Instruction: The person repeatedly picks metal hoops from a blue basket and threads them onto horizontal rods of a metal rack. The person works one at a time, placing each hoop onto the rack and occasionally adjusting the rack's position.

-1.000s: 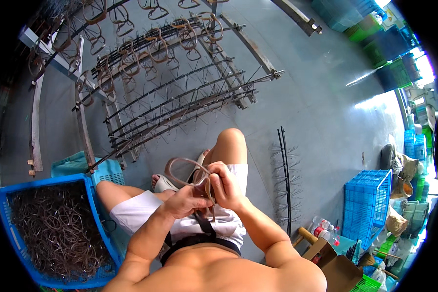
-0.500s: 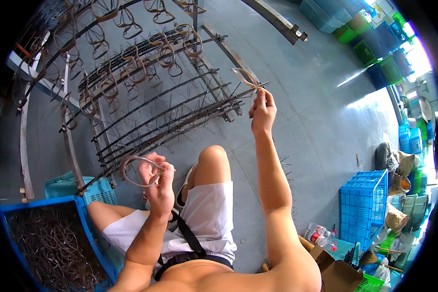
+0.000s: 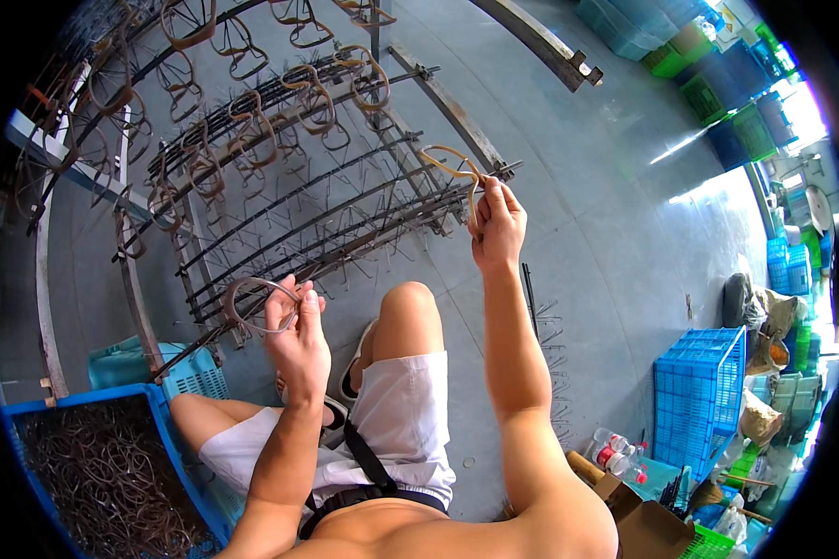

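Between the fingertips and thumb of my left hand point(image 3: 295, 340) is a brownish, looped piece that looks like an eyeglass frame point(image 3: 237, 312). My right hand point(image 3: 500, 224), arm stretched forward, pinches a tan eyeglass frame point(image 3: 449, 168) by one side, its loops pointing left and down. That hand is beside the right end of a low metal rack point(image 3: 345, 200) with dark bars and thin wire hooks. Several similar brown frames point(image 3: 256, 135) hang from bars at the upper left. At the lower left, a blue tray point(image 3: 163, 424) holds a heap of loose frames point(image 3: 112, 475).
A pale metal beam point(image 3: 89, 177) and upright posts stand on the left. Another metal bar point(image 3: 541, 47) juts in at the top. On the right are a blue crate point(image 3: 697, 396), plastic bottles point(image 3: 615, 456), a cardboard box point(image 3: 648, 522) and stacked bins. A teal basket point(image 3: 191, 368) sits behind the tray.
My right hand has turned its frame, so the loops now show more broadly to the left. My left hand has risen slightly, and its fingers have shifted on the frame.
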`<control>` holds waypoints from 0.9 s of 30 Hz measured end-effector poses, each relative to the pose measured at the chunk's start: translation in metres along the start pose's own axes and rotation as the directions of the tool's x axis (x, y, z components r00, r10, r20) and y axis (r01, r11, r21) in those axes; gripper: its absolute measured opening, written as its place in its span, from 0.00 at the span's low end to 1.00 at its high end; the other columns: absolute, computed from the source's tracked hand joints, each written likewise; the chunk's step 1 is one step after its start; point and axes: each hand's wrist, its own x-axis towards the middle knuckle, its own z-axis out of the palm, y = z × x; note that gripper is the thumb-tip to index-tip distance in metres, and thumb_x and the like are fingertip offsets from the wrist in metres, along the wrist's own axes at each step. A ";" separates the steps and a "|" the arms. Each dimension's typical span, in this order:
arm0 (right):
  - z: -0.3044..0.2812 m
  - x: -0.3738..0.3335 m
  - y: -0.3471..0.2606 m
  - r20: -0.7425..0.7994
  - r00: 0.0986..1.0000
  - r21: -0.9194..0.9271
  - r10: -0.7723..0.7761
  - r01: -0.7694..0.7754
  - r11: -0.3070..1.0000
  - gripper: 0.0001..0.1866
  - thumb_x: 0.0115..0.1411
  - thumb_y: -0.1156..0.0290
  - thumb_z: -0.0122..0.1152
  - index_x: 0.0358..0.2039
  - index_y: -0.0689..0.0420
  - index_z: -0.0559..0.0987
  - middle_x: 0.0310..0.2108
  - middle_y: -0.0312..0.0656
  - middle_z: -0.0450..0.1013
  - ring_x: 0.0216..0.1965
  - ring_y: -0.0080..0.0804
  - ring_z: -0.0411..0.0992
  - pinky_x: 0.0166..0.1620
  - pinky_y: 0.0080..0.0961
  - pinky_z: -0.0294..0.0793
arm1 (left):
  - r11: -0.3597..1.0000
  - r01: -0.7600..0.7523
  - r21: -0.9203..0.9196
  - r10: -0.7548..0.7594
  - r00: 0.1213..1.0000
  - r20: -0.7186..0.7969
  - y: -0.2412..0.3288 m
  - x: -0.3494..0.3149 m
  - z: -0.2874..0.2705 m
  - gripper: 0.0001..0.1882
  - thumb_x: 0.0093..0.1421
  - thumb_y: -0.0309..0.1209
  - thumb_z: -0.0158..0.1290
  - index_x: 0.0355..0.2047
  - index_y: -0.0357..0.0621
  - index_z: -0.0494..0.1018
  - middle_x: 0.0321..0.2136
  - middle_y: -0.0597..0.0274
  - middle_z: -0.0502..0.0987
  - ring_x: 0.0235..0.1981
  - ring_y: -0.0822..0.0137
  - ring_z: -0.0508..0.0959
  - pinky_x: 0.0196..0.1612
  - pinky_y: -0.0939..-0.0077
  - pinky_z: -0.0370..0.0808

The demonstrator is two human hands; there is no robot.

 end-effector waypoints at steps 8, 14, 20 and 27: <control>0.011 -0.010 0.013 -0.046 0.997 0.082 -0.056 0.060 0.995 0.12 0.64 0.65 0.52 0.36 0.62 0.76 0.13 0.25 0.51 0.12 0.13 0.46 0.14 0.15 0.45 | 0.999 -0.036 0.023 0.037 0.998 -0.058 -0.012 0.009 -0.001 0.10 0.63 0.27 0.48 0.39 0.29 0.70 0.37 0.54 0.77 0.34 0.72 0.77 0.41 0.81 0.75; 0.014 -0.013 0.004 0.010 1.000 0.012 -0.014 0.014 1.000 0.12 0.64 0.65 0.52 0.37 0.63 0.76 0.13 0.26 0.52 0.13 0.13 0.47 0.15 0.14 0.46 | 0.996 -0.067 0.055 0.070 0.995 -0.065 -0.013 0.010 0.000 0.10 0.62 0.26 0.50 0.39 0.29 0.71 0.34 0.55 0.79 0.35 0.70 0.79 0.40 0.81 0.75; 0.019 -0.019 0.007 0.072 0.994 -0.240 -0.084 0.099 0.966 0.12 0.64 0.67 0.53 0.38 0.63 0.77 0.14 0.27 0.60 0.14 0.12 0.54 0.17 0.13 0.51 | 0.990 -0.116 0.083 0.124 0.988 -0.094 -0.021 0.015 0.000 0.09 0.60 0.28 0.54 0.36 0.32 0.73 0.29 0.59 0.79 0.30 0.74 0.78 0.34 0.83 0.73; 0.023 -0.023 0.006 0.087 0.985 -0.449 -0.148 0.172 0.877 0.12 0.63 0.68 0.53 0.39 0.63 0.77 0.15 0.26 0.61 0.15 0.11 0.54 0.18 0.12 0.51 | 0.988 -0.124 0.092 0.132 0.988 -0.081 -0.021 0.016 -0.002 0.09 0.59 0.28 0.55 0.35 0.33 0.74 0.27 0.59 0.79 0.28 0.74 0.78 0.33 0.82 0.73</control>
